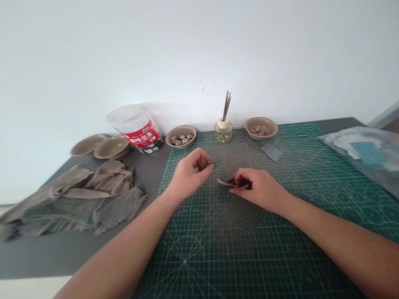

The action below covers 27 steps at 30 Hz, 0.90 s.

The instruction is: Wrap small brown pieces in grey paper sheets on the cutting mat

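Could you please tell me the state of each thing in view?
Left hand: pinching a small dark thing
Right hand: holding a thin sheet
Card: flat
Mat: spread flat
Left bowls: rims up
Middle bowl: holding pieces
Right bowl: holding pieces
Diffuser: upright, sticks in
Jar: standing
Cloth: crumpled
Bag: lying, filled

Object point(211, 163) in left hand point(192, 172) mostly hidden

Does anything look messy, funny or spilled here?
The crumpled brown and grey-green fabric on the left looks messy: it's bunched up with frayed edges. The thin grey sheet in the right hand looks bent. I see nothing spilled.
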Each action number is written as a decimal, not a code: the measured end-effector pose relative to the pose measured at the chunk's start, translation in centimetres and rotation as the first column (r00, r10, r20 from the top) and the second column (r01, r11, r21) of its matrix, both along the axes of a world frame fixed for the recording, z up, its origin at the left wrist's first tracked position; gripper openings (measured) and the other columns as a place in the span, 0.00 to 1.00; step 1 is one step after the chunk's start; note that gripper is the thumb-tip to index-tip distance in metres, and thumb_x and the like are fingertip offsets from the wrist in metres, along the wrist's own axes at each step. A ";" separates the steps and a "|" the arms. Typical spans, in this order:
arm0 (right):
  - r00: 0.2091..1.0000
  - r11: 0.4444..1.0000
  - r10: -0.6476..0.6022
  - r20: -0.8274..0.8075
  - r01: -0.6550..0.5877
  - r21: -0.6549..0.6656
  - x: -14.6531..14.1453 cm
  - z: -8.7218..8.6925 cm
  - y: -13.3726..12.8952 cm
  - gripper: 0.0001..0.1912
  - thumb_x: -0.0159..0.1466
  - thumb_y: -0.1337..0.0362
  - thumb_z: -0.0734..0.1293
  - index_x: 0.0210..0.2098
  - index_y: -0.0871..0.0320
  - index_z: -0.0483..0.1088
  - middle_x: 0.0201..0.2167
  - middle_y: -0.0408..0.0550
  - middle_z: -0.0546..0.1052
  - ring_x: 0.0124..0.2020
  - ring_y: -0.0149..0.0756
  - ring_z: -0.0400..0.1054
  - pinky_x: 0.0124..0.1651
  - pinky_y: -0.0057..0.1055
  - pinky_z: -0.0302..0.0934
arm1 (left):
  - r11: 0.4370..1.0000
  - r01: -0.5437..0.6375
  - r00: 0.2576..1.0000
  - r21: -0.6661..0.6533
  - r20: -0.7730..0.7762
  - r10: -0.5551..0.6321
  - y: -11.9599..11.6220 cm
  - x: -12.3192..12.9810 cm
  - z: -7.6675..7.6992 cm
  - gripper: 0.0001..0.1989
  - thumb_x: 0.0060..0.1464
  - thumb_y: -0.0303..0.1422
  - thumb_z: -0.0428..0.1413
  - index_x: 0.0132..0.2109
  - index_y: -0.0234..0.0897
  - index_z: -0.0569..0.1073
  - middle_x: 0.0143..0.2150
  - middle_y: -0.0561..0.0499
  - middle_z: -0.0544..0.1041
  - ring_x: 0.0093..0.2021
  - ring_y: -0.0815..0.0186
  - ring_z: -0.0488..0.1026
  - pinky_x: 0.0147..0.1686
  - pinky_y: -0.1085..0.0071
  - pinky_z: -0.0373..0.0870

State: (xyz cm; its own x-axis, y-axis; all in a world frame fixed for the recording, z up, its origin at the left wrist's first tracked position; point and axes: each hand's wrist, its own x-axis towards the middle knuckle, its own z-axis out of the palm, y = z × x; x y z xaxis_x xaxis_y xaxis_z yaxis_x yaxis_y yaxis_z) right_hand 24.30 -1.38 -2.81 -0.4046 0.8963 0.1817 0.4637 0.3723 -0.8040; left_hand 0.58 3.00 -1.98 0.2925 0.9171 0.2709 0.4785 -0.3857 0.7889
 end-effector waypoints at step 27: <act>0.902 0.904 0.037 -0.429 -0.213 -0.371 -0.6 1.2 -0.3 0.12 0.60 0.59 0.74 0.41 0.57 0.74 0.37 0.44 0.77 0.38 0.36 0.71 0.42 0.31 0.63 | 0.948 0.301 0.943 -0.104 0.183 -0.279 -1.6 0.5 0.0 0.07 0.55 0.28 0.63 0.39 0.35 0.73 0.35 0.50 0.77 0.33 0.68 0.76 0.33 0.72 0.72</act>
